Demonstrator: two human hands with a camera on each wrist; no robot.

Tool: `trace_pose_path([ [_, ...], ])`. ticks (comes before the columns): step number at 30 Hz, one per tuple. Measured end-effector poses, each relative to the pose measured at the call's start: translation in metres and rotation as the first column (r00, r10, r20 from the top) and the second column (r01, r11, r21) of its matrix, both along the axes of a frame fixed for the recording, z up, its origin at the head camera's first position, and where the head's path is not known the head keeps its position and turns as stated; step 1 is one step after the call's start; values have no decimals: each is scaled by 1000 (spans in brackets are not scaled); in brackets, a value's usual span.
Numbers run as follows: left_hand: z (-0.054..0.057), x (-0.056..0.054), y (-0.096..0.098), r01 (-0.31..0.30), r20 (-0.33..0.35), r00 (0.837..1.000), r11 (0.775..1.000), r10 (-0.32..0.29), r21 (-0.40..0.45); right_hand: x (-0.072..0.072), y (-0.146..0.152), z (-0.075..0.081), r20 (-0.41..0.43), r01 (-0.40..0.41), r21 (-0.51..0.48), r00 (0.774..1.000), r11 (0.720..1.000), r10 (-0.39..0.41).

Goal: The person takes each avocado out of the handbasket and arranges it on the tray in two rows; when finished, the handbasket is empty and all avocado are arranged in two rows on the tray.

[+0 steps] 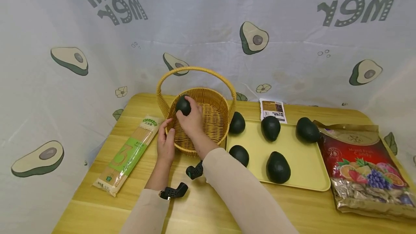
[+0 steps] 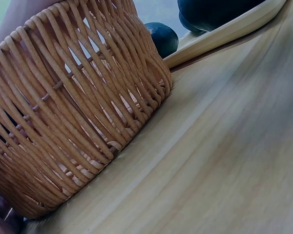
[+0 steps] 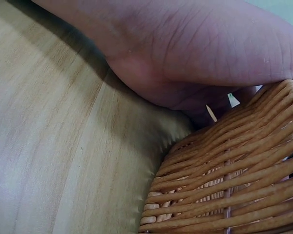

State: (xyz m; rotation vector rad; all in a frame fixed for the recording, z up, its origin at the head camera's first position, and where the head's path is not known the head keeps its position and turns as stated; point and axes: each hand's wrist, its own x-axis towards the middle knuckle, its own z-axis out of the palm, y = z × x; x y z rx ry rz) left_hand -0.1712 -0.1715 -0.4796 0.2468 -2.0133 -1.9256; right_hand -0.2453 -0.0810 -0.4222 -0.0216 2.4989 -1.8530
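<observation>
A dark green avocado [image 1: 183, 105] is held in my right hand [image 1: 192, 120], which reaches down inside the yellow wicker basket [image 1: 208, 94] at its left back part. Thumb and fingers pinch the avocado from the near right side. My left hand [image 1: 165, 146] holds the basket's left front rim, thumb and fingers on either side of it. In the left wrist view the woven wall [image 2: 83, 92] fills the left part. The right wrist view shows the heel of the right hand [image 3: 195, 48] over the basket's edge [image 3: 244, 170]; the avocado is hidden there.
Right of the basket, a pale yellow tray [image 1: 255, 154] bears several more avocados [image 1: 278, 167]. A candy bag [image 1: 360, 165] lies against its right edge, a small packet [image 1: 273, 110] behind it. A noodle pack [image 1: 130, 154] lies left; the basket handle [image 1: 195, 68] arches above.
</observation>
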Motion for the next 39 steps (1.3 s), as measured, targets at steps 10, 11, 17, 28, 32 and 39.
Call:
trace_pose_path([
  [10,0,-1,2,-13,4,1000,1000,13,-6,1,2,0,-43,15,-16,999,1000,-16],
  [11,-1,-2,2,-12,4,1000,1000,13,-7,1,2,0,-49,17,-18,999,1000,-18],
  [17,-2,-2,2,-10,24,1000,1000,10,-13,5,5,2,-152,14,-30,988,999,-19],
  [28,-1,0,3,-9,40,999,1000,9,-7,18,13,12,-114,10,-87,993,996,-20],
  [32,0,0,3,-4,28,1000,1000,4,0,26,19,20,-59,10,-174,998,985,-21],
  [39,-1,1,0,8,24,1000,1000,-8,-5,51,40,42,-45,-39,-164,998,986,32],
])
